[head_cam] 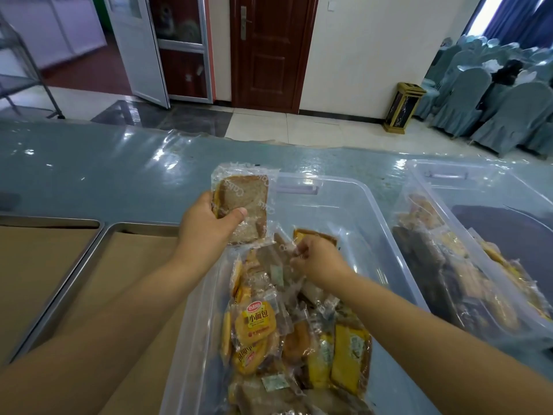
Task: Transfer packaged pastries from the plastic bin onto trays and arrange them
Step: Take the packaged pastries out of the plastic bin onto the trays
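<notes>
Brown crumb under clear film: the wrapped cake slice (242, 205) is up over the far left corner of the clear plastic bin (344, 205). The left hand (209, 229) grips it, thumb across its front and fingers curled behind it, where I lose sight of them. The print on the film is too faint for me to read.

The right hand (318, 260) is down inside the bin, fingers bunched and pinching a crinkled clear wrapper (294, 250) at the far end of the heap of packaged pastries (287, 339). I cannot tell which packet that wrapper belongs to, and the fingertips are buried in film. Just beyond the knuckles lies a dark brown packet (314, 235), partly covered by the hand. In the heap I make out a yellow bun packet (258, 322) with printed characters; most of the others blur together.

The bin's near end runs off the bottom of my view. Left of it on the worktop (89, 169) lies a metal tray (143, 225) lined with brown paper, partly blocked by the left forearm. A second tray (45, 219) is cut off at the left edge. To the right a second bin (443, 175), with packets pressed against its wall, runs out of frame.
</notes>
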`<state>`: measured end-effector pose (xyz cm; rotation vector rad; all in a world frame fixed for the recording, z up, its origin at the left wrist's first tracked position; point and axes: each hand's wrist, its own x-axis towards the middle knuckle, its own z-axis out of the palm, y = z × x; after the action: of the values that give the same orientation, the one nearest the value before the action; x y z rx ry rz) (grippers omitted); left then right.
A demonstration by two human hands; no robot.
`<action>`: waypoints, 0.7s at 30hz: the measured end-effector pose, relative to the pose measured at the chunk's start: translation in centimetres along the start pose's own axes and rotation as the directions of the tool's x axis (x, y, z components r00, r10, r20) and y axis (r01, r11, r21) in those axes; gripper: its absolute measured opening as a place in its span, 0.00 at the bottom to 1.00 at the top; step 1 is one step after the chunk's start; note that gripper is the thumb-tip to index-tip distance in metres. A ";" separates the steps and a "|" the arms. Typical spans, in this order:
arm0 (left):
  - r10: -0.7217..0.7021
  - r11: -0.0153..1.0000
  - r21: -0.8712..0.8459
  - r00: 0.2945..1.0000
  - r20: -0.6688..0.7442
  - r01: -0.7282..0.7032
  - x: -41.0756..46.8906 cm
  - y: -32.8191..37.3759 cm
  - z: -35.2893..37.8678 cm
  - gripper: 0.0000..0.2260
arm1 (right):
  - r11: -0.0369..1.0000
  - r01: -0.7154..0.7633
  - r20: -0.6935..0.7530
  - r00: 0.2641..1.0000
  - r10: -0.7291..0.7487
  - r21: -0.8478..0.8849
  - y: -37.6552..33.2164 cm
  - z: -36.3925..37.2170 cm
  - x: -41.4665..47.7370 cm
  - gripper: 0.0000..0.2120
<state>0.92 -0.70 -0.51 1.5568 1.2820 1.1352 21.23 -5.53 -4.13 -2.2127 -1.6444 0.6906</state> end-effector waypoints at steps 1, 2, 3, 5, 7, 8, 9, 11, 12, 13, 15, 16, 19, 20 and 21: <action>0.003 1.000 0.008 1.000 0.003 -0.003 0.0 0.0 0.0 0.10 | 1.000 -0.022 0.057 0.998 0.022 0.002 0.4 1.2 0.2 0.04; 0.008 1.000 0.018 1.000 0.004 -0.008 0.0 -0.1 0.0 0.10 | 0.999 -0.039 0.114 0.993 0.043 -0.031 0.9 2.2 0.3 0.04; 0.013 1.000 0.027 1.000 0.004 -0.013 0.0 -0.1 0.0 0.10 | 0.997 -0.052 0.160 0.985 0.061 -0.063 1.2 3.1 0.4 0.06; 0.015 0.999 0.037 1.000 0.001 -0.015 0.0 -0.2 0.1 0.10 | 0.996 -0.060 0.189 0.979 0.070 -0.060 1.7 4.5 0.6 0.09; 0.019 0.999 0.041 1.000 -0.001 -0.019 0.0 -0.2 0.0 0.10 | 0.998 -0.067 0.158 0.985 0.068 -0.012 1.5 5.2 0.8 0.09; 0.021 0.999 0.044 1.000 -0.003 -0.021 0.1 -0.3 0.0 0.11 | 0.997 -0.074 0.148 0.986 0.071 0.021 1.3 5.4 0.8 0.10; 0.022 0.999 0.046 1.000 -0.005 -0.022 0.1 -0.3 0.0 0.11 | 0.995 -0.085 0.146 0.986 0.076 0.058 1.1 5.6 0.8 0.11; 0.024 0.999 0.037 1.000 -0.010 -0.024 0.2 -0.3 0.1 0.11 | 0.987 -0.099 0.136 0.987 0.082 0.125 0.9 5.8 0.7 0.12; 0.024 0.999 0.035 1.000 -0.012 -0.024 0.2 -0.3 0.1 0.11 | 0.984 -0.102 0.129 0.988 0.083 0.145 0.9 6.0 0.7 0.12; 0.025 0.999 0.038 1.000 -0.012 -0.025 0.2 -0.3 0.1 0.11 | 0.980 -0.107 0.123 0.988 0.087 0.165 0.9 6.0 0.6 0.12; 0.028 0.998 0.053 1.000 -0.007 -0.027 0.2 -0.3 0.1 0.11 | 0.969 -0.125 0.100 0.989 0.105 0.215 1.0 5.9 0.5 0.13; 0.028 0.998 0.056 1.000 -0.001 -0.028 0.1 -0.3 0.1 0.10 | 0.959 -0.136 0.082 0.989 0.119 0.250 1.0 5.7 0.5 0.14; 0.022 0.998 0.056 1.000 -0.002 -0.022 0.0 -0.3 0.1 0.09 | 0.905 -0.205 0.077 0.979 0.190 0.374 0.6 4.2 0.4 0.18; 0.018 0.999 0.050 1.000 -0.007 -0.017 0.0 -0.2 0.1 0.09 | 0.885 -0.221 0.081 0.975 0.206 0.409 0.3 3.4 0.3 0.17; 0.014 0.999 0.034 1.000 -0.014 -0.013 -0.1 -0.1 0.0 0.09 | 0.869 -0.219 0.077 0.975 0.207 0.443 0.0 2.4 0.1 0.13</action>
<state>0.92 -0.75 -0.62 1.5871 1.3086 1.1404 19.99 -5.52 -6.22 -2.0549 -1.1078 1.0450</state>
